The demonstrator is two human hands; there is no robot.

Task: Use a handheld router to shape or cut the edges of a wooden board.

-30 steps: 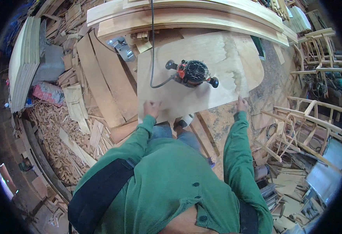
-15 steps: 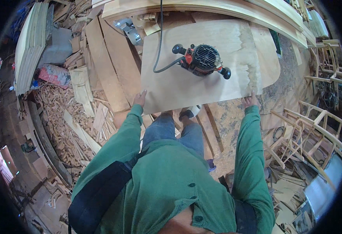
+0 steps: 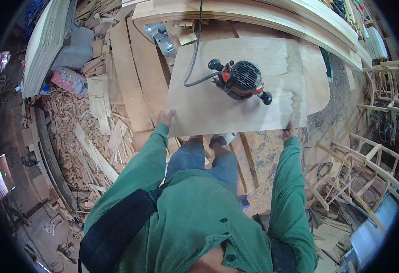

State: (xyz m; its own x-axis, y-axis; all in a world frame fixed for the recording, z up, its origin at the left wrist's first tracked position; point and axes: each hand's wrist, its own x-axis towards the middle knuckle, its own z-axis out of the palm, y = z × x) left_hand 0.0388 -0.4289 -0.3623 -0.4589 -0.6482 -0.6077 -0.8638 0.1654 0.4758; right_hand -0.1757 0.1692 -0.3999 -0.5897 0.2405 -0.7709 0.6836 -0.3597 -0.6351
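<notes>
A large pale plywood sheet (image 3: 217, 109) lies flat in front of me. My left hand (image 3: 165, 118) grips its near left corner. My right hand (image 3: 291, 129) grips its near right corner. A black and orange handheld router (image 3: 239, 78) rests on top of the sheet near its middle, with a black cord (image 3: 195, 50) running away toward the top of the view. Both my arms are in green sleeves and reach forward over my legs.
Long curved wooden boards (image 3: 272, 18) lie beyond the sheet. Planks and a heap of wood offcuts (image 3: 95, 132) cover the floor at left. Wooden chair frames (image 3: 358, 168) stand stacked at right. A silver tool (image 3: 161, 38) lies near the sheet's far left corner.
The sheet with the router on it sits nearer and larger in view than before, and my hands keep hold of its near corners while my body has stepped closer.
</notes>
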